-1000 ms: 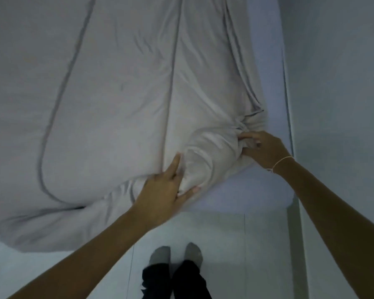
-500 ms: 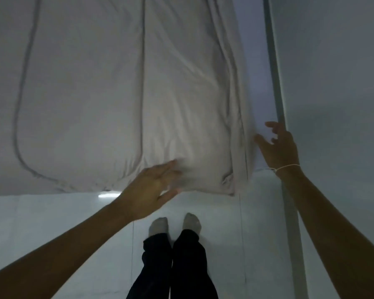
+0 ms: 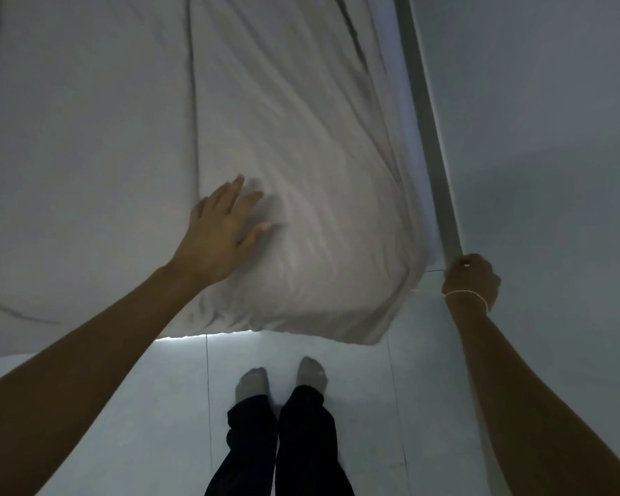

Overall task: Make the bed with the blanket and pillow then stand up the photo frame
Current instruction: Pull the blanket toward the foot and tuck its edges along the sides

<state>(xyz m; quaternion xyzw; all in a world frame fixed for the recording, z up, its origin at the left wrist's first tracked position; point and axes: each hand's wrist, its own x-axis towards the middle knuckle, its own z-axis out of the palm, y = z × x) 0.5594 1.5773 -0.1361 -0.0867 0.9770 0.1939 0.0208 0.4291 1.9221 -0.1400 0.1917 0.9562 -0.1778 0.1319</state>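
**What I have on**

Both my arms are bare from as far up as the view reaches down to my hands; no sleeve shows on either. My left hand (image 3: 218,238) wears nothing. Around my right wrist, just below my right hand (image 3: 471,277), runs a thin pale string bracelet (image 3: 466,294), a single loose strand. A small pale glint sits on one finger of that hand; I cannot tell whether it is a ring or a nail. My trousers (image 3: 280,445) are black and long, bunching at the ankles. My socks (image 3: 253,381) are grey, plain, no shoes over them.
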